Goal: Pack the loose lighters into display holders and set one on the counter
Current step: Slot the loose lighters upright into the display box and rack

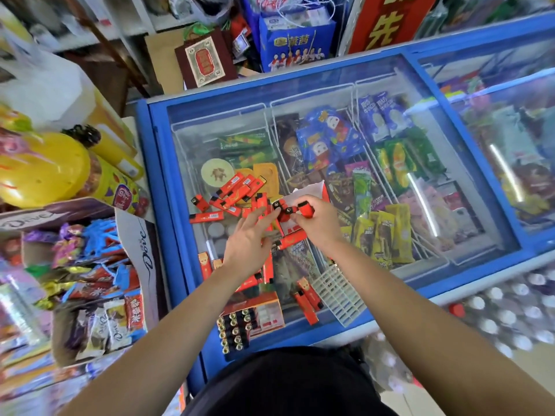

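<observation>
Starting at the lower centre of the frame, a filled display holder (250,321) lies on the freezer lid (468,244), its lighters seen end-on in rows. Just right of it lies an empty white grid tray (338,295). At the lower left, a carton (144,250) of sweets reads "Dove".

Loose red lighters (231,190) are scattered over the glass from the lower centre to the middle of the frame; their print is too small to read.

At centre frame, the left hand (247,241) is spread open, fingertips touching the lighters. The right hand (315,223) is pinched closed on a few lighters (295,209), held over a red-and-white holder (312,190).

At the top right, a red sign (387,22) shows the yellow character "先".
</observation>
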`<state>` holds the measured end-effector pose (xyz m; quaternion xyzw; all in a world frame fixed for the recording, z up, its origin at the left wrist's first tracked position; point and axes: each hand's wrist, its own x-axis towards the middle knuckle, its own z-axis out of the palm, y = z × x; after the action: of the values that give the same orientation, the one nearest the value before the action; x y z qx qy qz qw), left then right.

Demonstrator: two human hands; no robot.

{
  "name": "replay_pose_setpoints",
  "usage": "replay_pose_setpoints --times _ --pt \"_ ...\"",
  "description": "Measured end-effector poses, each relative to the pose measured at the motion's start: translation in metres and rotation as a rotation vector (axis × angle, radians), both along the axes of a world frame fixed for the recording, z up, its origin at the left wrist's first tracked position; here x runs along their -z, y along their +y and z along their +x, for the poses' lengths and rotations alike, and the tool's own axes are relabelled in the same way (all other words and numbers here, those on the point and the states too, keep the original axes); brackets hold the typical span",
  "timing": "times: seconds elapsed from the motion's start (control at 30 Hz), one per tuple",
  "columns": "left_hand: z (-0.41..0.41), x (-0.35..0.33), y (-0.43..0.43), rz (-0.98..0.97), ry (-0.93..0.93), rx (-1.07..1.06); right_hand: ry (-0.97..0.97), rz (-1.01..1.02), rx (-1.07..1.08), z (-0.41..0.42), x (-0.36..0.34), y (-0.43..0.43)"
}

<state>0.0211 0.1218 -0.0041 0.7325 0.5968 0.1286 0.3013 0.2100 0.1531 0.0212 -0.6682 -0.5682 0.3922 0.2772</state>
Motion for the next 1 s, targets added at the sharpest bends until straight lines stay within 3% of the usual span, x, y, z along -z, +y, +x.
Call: replay_pose_setpoints --times 0.17,0.33,0.5,0.6,0.73,1.0 --pt "-0.002 -0.003 0.004 -0.037 -0.055 -0.069 -0.004 -0.067 -0.080 -0.002 0.016 0.003" --pt "0.006 -0.011 0.012 -0.052 -0.190 -0.182 0.114 -0.176 0.019 -0.002 0.009 -0.002" --pt "0.006 -0.011 0.014 -0.066 -0.221 -0.175 0.730 -0.450 0.309 0.004 -0.003 -0.018" --pt "0.005 -0.011 0.003 -0.040 -0.246 -0.137 0.922 -0.497 0.402 0.010 -0.010 -0.028" --pt "0.000 -0.009 -0.021 -0.037 -0.328 -0.104 0.911 -0.497 0.336 0.012 -0.018 -0.045" --pt "-0.039 -0.002 -0.081 -0.114 -0.244 0.005 1.064 -0.671 0.361 0.013 -0.028 -0.066"
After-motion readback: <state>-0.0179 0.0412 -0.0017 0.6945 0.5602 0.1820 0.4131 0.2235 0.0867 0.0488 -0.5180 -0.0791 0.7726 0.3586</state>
